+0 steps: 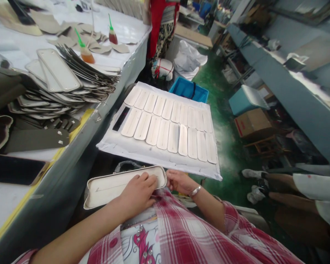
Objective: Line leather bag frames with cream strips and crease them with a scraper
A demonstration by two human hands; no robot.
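On my lap lies a long, shallow bag piece with rounded corners, a cream inner face and a raised rim, tilted slightly with its right end farther up. My left hand rests on that inner face near the right end, its fingers stretched over the surface. At the right-hand rim, my right hand is closed in a pinch on the edge; its fingertips are partly hidden. Just beyond, two rows of cream rounded strips lie on a white-covered board. One dark slot shows at the board's left.
Left stands a white-covered table with stacked rounded panels, two green-tipped glue bottles and a phone. Behind the board are a blue bin and a person in red. Another person's legs extend in from the right.
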